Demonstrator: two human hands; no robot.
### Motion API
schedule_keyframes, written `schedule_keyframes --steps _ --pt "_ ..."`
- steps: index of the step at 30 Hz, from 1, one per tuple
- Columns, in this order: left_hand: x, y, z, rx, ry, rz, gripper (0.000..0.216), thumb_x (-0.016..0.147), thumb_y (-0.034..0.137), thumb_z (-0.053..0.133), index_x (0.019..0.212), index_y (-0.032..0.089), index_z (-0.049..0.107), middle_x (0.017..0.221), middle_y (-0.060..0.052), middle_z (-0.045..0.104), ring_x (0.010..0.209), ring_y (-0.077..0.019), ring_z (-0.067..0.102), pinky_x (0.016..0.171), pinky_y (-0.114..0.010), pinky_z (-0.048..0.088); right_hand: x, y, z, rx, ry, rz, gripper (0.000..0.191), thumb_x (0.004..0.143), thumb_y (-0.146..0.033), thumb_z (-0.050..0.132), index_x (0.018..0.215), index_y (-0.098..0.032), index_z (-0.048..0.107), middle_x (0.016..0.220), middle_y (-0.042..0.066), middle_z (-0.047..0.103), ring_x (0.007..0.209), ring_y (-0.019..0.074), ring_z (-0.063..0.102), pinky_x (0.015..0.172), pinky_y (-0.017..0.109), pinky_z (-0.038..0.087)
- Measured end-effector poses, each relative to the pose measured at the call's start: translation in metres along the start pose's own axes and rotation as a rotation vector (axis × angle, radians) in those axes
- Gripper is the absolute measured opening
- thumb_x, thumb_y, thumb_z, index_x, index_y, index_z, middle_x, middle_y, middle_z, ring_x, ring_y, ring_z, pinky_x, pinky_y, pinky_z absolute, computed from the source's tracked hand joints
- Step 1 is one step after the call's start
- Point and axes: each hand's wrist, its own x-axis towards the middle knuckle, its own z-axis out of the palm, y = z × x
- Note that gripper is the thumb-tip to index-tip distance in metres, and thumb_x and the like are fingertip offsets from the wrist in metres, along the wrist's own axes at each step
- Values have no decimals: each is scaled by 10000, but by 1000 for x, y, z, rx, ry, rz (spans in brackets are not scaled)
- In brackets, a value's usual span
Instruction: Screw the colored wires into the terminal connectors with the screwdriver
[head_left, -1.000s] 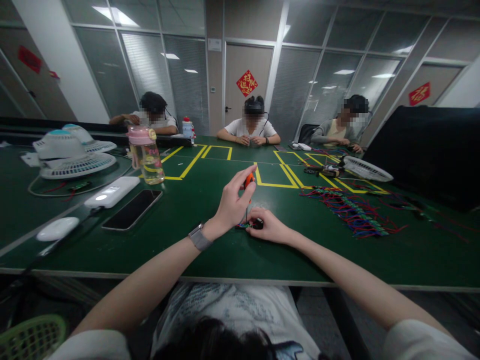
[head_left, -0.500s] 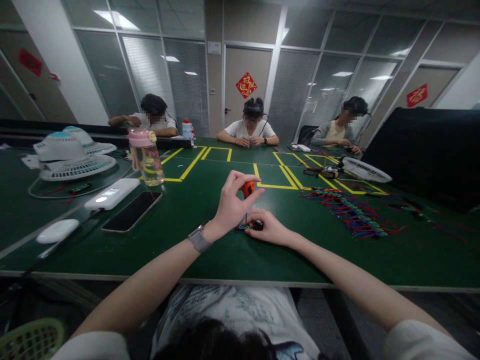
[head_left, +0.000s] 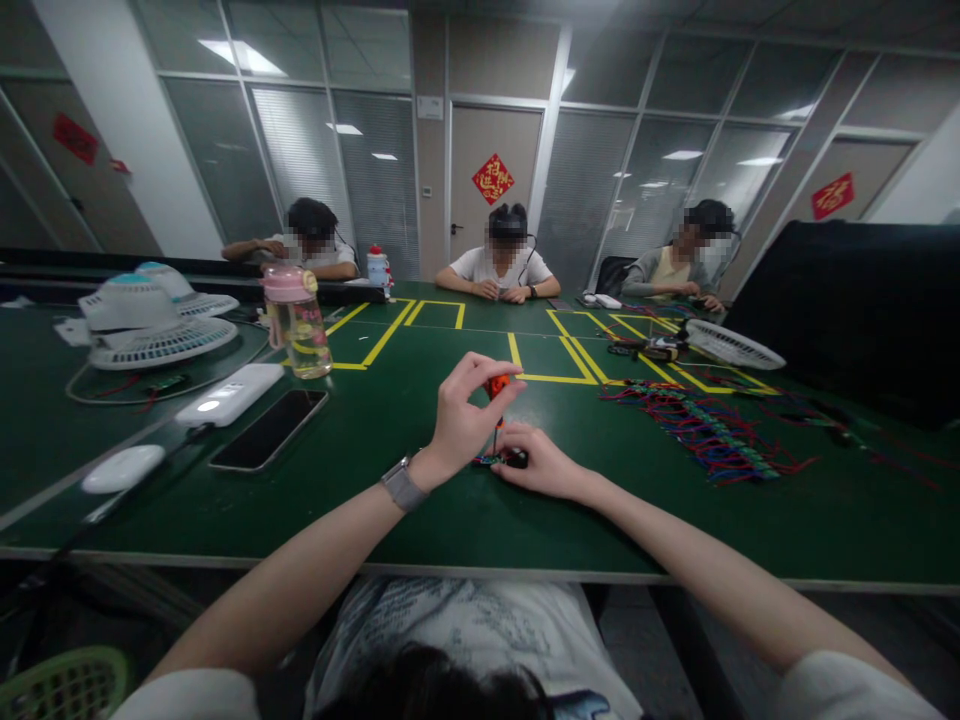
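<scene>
1. Surface: a green table (head_left: pixel 420 535) spans the view, marked with yellow tape (head_left: pixel 555 379). A phone (head_left: pixel 270 430) and a drinking bottle (head_left: pixel 300 335) stand left of the hands; a row of wired boards (head_left: pixel 697 430) lies to the right.
2. Room: a door (head_left: pixel 517 135) bearing a red diamond sign (head_left: pixel 493 180) is set between glass partitions (head_left: pixel 375 190); three people sit along the far side.
3. Left hand (head_left: pixel 466 405): thumb and fingers hold the orange handle of an upright screwdriver (head_left: pixel 498 386), its shaft pointing down at a small circuit board (head_left: pixel 487 461) on the table.
4. Right hand (head_left: pixel 546 466): fingers curl narrowly about a dark part (head_left: pixel 518 457) beside the board; whether it is firmly gripped cannot be told.
5. Obscured: the right hand partly covers the board, and the screwdriver's tip is indistinct. A black panel (head_left: pixel 855 310) and a green basket (head_left: pixel 71 680) are cut off by the frame.
</scene>
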Motion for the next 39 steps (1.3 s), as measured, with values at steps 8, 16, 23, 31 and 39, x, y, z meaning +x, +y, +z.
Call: schedule_keyframes --steps 8,16,23,31,39 --pt "0 -4 0 -125 -108 -102 277 961 231 462 1181 211 631 1099 -71 669 970 -159 645 833 -286 519 0 -2 -1 -17 -10 17 114 796 -191 682 904 -179 714 839 49 662 764 169 575 694 287 472" --pt "5 -2 -3 27 -3 -4 57 834 249 677 830 194 695 817 -9 544 779 -128 551 723 -258 477 0 -1 -1 -16 -11 41 121 792 -207 690 907 -173 709 777 28 610 690 148 535 628 265 444" --pt "2 -5 -2 -196 -111 -144 281 969 240 433 1152 198 643 1066 -67 657 874 -136 655 787 -268 524 0 -3 -2 -22 -24 38 125 801 -201 682 915 -156 707 806 46 617 717 155 545 646 268 451" --pt "5 -3 -2 -53 -53 -59 120 853 275 653 926 196 706 858 -23 611 791 -130 591 724 -244 501 0 -3 -2 -49 -22 22 122 804 -201 682 911 -151 710 805 51 625 762 176 563 694 293 457" --pt "0 -6 1 -276 -190 -189 334 977 292 429 1258 208 589 1099 -72 665 891 -145 675 811 -279 544 0 -1 -2 -32 -26 4 120 814 -203 676 920 -159 711 861 65 649 803 183 579 741 307 477"
